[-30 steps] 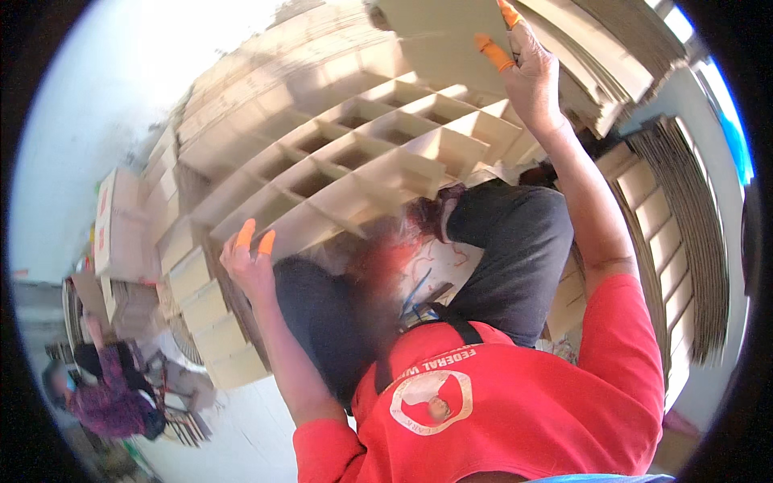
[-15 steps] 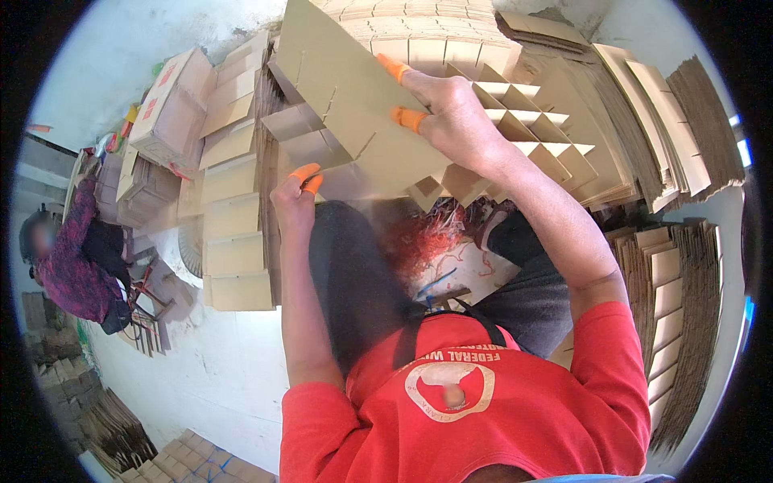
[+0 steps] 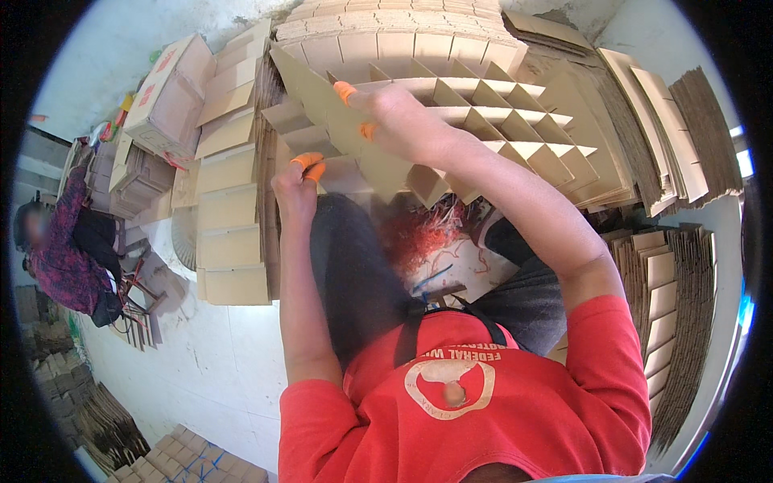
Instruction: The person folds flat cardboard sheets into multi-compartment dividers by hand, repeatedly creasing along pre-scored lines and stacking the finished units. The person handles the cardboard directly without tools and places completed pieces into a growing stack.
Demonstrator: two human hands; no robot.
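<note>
My right hand [image 3: 398, 125], with orange covers on its fingertips, grips a slotted cardboard strip [image 3: 334, 105] standing upright and slanted. My left hand [image 3: 296, 183], also with orange finger covers, is pinched at a smaller cardboard piece [image 3: 342, 173] just left of that strip. Right of both, a cardboard divider grid [image 3: 515, 125] of crossed, interlocked strips rests above my knees. My right hand and forearm hide part of the grid, and the slanted strip's lower end overlaps its near left corner.
Stacked cardboard strips [image 3: 403, 48] lie behind the grid. More stacks stand at left [image 3: 233, 233] and right [image 3: 664, 306]. A carton [image 3: 165, 97] sits at the far left, near a seated person [image 3: 68, 258]. Red shredded material [image 3: 427, 241] lies on the floor between my legs.
My right hand has moved left and slightly down with the slotted strip, which now stands steeper and shows more of the grid. The left hand has stayed nearly in place.
</note>
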